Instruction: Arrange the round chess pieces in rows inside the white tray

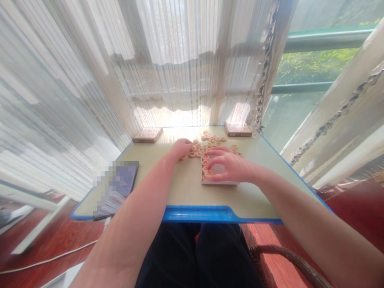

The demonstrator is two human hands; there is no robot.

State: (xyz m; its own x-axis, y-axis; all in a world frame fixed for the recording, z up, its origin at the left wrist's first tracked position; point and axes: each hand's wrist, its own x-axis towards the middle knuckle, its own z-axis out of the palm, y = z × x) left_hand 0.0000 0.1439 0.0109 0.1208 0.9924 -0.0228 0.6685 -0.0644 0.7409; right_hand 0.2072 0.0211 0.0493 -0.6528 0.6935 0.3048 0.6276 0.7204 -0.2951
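Round wooden xiangqi pieces (213, 140) with red and dark characters lie loosely grouped in the middle of the table. At the left edge of this group is my left hand (181, 148), its fingers curled together; what they hold, if anything, is hidden. My right hand (225, 163) hovers over a shallow white box (220, 183), palm down, with thumb and fingers apart. Along the box's left side stands a row of red-marked pieces (205, 163), close to my right fingertips. Part of the box's inside is covered by my right hand.
Two flat boxes stand at the far corners, a left box (148, 135) and a right box (238, 129). A dark tablet-like slab (121, 186), partly pixelated, lies at the left. The table (186, 192) has a blue rim. Sheer curtains (180, 80) hang behind it.
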